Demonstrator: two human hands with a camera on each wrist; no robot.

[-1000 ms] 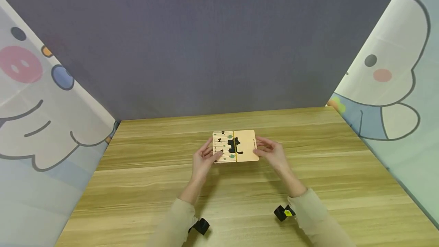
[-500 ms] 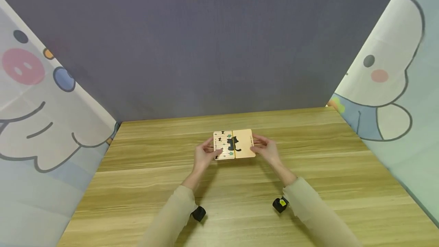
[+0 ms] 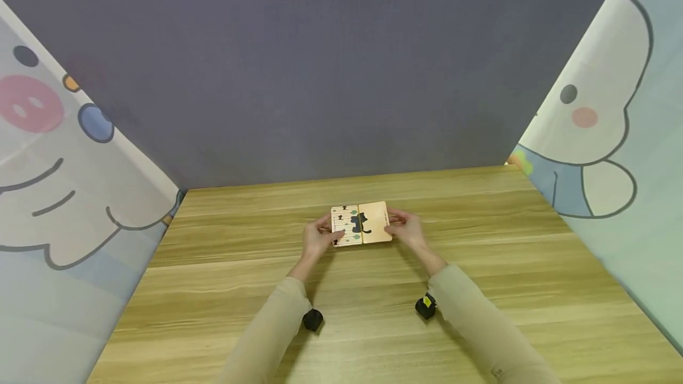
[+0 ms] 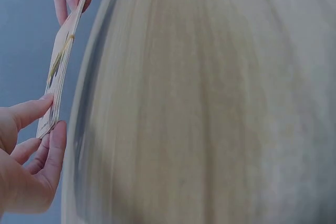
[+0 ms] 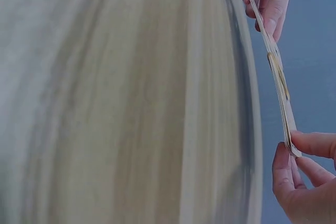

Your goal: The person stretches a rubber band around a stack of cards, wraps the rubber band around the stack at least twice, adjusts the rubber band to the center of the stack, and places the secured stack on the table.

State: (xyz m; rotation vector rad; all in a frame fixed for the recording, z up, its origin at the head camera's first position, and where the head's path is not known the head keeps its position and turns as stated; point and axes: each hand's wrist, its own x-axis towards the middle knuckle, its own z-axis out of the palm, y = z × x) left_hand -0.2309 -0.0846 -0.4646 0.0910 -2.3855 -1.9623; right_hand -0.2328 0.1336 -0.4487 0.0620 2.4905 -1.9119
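Note:
A stack of cards (image 3: 376, 223) hangs above the wooden table, with a black cat, stripes and small green shapes printed on its cream top. Around its middle runs a yellow rubber band (image 4: 72, 36). My left hand (image 3: 316, 239) pinches the striped end, thumb on top and fingers beneath. At the plain end, my right hand (image 3: 408, 232) grips the stack the same way. Both wrist views show the cards edge-on, as several thin layers. In the right wrist view, the right hand's thumb (image 5: 313, 142) presses on the top face.
The wooden table (image 3: 224, 289) ends at a dark grey wall (image 3: 341, 70) behind the cards. Curtains with cartoon animals hang at the left (image 3: 69, 194) and right. A black wrist camera (image 3: 312, 319) sits below each sleeve.
Both hands have carried the stack slightly to the left, and it appears a little smaller and tilted. The right forearm has shifted left too. Both hands keep their hold.

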